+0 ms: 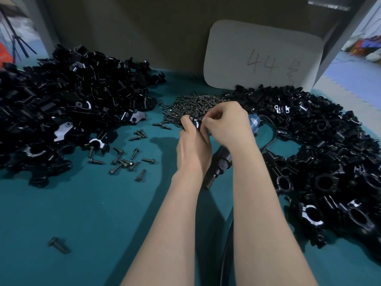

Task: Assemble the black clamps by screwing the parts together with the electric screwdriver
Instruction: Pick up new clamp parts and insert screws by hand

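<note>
My left hand (192, 149) grips a small black clamp (194, 122) over the near edge of the screw pile (193, 107). My right hand (227, 125) meets it from the right, its fingertips pinched at the clamp's top; whatever they pinch is too small to make out. The electric screwdriver (221, 162) lies on the green table (92, 203) under my right forearm, black nose toward me, blue body (254, 123) behind my right hand. Its black cable (273, 135) loops to the right.
A big heap of loose black clamp parts (61, 108) fills the left. Another heap of clamps (321, 153) spreads along the right. Several loose screws (125, 159) lie scattered left of my arms, one screw (58, 245) near the front. A white card marked 44 (261, 56) leans on the back wall.
</note>
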### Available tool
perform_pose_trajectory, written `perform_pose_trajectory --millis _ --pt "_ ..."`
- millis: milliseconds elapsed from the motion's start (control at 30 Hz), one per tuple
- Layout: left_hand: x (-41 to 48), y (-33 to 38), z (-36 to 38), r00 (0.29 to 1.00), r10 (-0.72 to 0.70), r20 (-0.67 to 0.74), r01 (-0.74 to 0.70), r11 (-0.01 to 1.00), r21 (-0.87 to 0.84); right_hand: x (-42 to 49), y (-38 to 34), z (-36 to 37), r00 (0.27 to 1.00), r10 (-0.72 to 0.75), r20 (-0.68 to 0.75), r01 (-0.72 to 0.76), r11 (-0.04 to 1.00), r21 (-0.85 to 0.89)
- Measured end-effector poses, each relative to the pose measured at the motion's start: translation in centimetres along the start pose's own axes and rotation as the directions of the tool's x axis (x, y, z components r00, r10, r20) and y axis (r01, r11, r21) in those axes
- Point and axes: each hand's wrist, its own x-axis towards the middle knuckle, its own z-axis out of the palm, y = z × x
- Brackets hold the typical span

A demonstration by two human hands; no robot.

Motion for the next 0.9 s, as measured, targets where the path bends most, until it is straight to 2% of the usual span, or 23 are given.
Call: perform_pose_trajectory --millis 300,533,733,900 --pt "-0.05 0.1 0.27 1.0 0.004 0.014 -0.004 1.0 -0.009 0.17 0.45 -0.27 1.0 0.0 0.023 0.0 1.0 -0.008" --pt "0.22 0.0 0.15 0.999 -0.016 0.03 0.015 1.0 0.022 0.01 0.23 0.35 0.999 -0.042 -0.013 0.042 0.999 0.015" --pt "0.55 -0.16 -0.02 0.998 -0.048 0.027 0.048 0.999 0.025 0.09 0.21 0.6 0.994 -0.11 0.013 0.11 0.993 0.047" --pt "0.33 -0.2 -0.21 0.997 -0.074 -0.019 0.074 0.997 0.011 0.14 0.14 0.54 0.986 -0.13 0.101 0.127 0.991 0.032"
